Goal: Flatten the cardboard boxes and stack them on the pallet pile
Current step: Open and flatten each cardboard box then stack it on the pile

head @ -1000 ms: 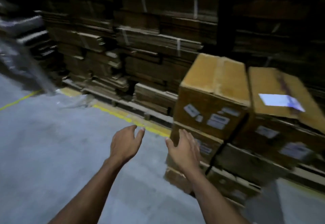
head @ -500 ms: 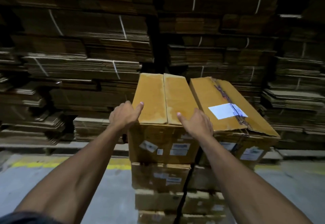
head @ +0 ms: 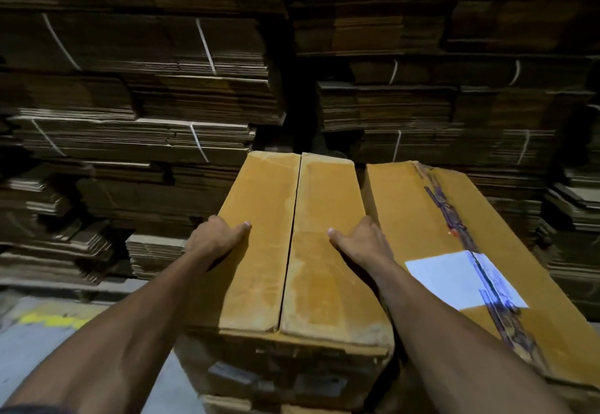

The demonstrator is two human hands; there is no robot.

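A long brown cardboard box (head: 292, 267) sits on top of a stack in front of me, its two top flaps meeting along a centre seam. My left hand (head: 216, 239) grips its left top edge, thumb lying on the flap and fingers curled down the side. My right hand (head: 360, 239) grips the right top edge the same way, fingers hidden in the gap beside the neighbouring box. That second box (head: 454, 251) lies close on the right, with torn tape and a white label (head: 461, 278) on top.
More boxes with labels (head: 279, 378) sit under the held one. Tall strapped piles of flattened cardboard (head: 146, 105) fill the whole background. Grey floor with a yellow line (head: 52, 319) shows at the lower left.
I have stepped up to the stack. Both hands went from hovering open in the air to reaching the top box and now grasp its two long edges.
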